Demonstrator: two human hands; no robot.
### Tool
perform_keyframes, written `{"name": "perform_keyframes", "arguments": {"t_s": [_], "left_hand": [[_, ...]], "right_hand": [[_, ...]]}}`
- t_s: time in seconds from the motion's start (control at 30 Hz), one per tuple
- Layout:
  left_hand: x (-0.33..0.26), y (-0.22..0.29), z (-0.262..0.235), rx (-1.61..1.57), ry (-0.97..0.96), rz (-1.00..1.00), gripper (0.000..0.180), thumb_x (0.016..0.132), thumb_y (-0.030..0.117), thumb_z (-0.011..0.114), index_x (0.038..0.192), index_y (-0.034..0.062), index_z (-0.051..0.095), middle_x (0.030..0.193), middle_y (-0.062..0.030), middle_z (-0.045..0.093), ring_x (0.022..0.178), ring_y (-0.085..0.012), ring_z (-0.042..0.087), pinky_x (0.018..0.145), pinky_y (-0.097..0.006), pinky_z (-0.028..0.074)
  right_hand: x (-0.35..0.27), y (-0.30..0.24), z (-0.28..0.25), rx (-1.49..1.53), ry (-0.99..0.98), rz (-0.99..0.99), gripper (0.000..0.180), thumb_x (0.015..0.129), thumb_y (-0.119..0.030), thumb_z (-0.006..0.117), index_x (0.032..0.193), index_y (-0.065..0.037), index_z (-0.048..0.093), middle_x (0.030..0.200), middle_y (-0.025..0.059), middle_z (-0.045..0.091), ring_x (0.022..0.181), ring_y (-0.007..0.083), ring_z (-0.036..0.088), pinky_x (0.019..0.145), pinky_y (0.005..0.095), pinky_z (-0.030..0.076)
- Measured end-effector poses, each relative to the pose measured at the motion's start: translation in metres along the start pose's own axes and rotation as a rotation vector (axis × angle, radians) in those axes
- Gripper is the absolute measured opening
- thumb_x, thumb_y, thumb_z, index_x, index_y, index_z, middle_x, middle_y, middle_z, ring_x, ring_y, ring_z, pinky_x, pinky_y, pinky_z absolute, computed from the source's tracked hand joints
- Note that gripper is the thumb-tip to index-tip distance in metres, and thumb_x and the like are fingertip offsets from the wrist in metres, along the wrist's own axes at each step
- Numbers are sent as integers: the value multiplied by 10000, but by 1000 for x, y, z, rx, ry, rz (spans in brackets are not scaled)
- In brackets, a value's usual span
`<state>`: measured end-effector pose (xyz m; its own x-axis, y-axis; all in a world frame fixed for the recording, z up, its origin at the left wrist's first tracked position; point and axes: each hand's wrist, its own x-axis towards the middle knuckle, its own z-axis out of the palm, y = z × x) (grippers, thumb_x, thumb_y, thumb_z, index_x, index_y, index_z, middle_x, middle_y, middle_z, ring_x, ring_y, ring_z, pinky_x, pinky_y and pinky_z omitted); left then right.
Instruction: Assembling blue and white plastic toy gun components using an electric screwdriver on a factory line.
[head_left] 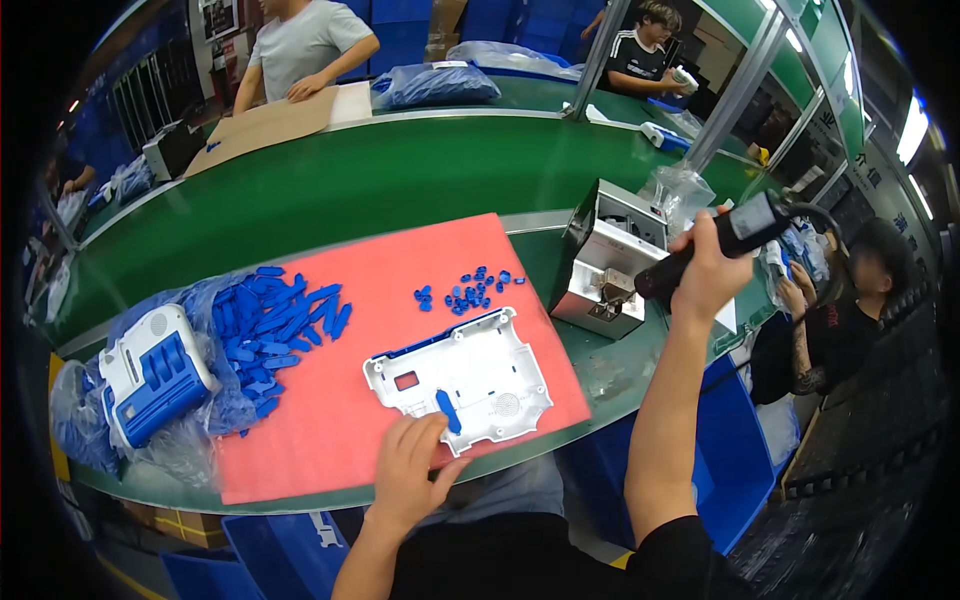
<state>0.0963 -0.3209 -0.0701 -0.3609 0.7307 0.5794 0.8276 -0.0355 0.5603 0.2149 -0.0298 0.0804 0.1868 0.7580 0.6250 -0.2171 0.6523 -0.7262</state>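
Head view: the person's left hand [408,470] is palm down at the near edge of a white plastic shell [505,375], fingers loosely bent, fingertips at the rim, thumb spread apart; nothing seen enclosed in it. Shell lies just ahead and to the right of that hand, hollow side up, on a pink mat [320,410]. A blue strip [447,408] sits inside the shell, just beyond the fingertips. Right hand [712,268], well to the right and farther out, is wrapped around a black power driver [752,224]; the driver's tip points leftward, at the front of a metal box [612,262] just left of that hand. Whether the tip touches the box, cannot tell. Small blue parts [470,292] lie scattered beyond the shell, between the two hands. Ahead and left of the left hand: a heap of blue strips [268,320], partly on clear plastic bagging [185,455]; farther left, a white-and-blue casing [160,375] on the same bagging. Green bench [540,262] under all of it. Blue bin [735,450] below the right hand, to the right of that forearm.
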Motion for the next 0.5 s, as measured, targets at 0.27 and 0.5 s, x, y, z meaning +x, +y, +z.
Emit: {"name": "perform_keyframes", "arguments": {"t_s": [0.27, 0.5], "left_hand": [[1, -7, -3, 54, -43, 11, 338, 642, 176, 749, 899, 10, 605, 994, -95, 588, 969, -284, 508, 822, -373, 431], [-2, -5, -6, 28, -54, -15, 358, 650, 208, 747, 919, 17, 609, 987, -79, 586, 978, -267, 509, 840, -379, 430]], "right_hand": [[-26, 16, 0, 10, -129, 20, 136, 779, 23, 593, 877, 29, 499, 633, 55, 536, 470, 119, 516, 450, 235, 392], [-83, -35, -18, 294, -244, 150, 288, 798, 16, 549, 1070, 23, 455, 637, 62, 490, 460, 139, 476, 475, 283, 431]]}}
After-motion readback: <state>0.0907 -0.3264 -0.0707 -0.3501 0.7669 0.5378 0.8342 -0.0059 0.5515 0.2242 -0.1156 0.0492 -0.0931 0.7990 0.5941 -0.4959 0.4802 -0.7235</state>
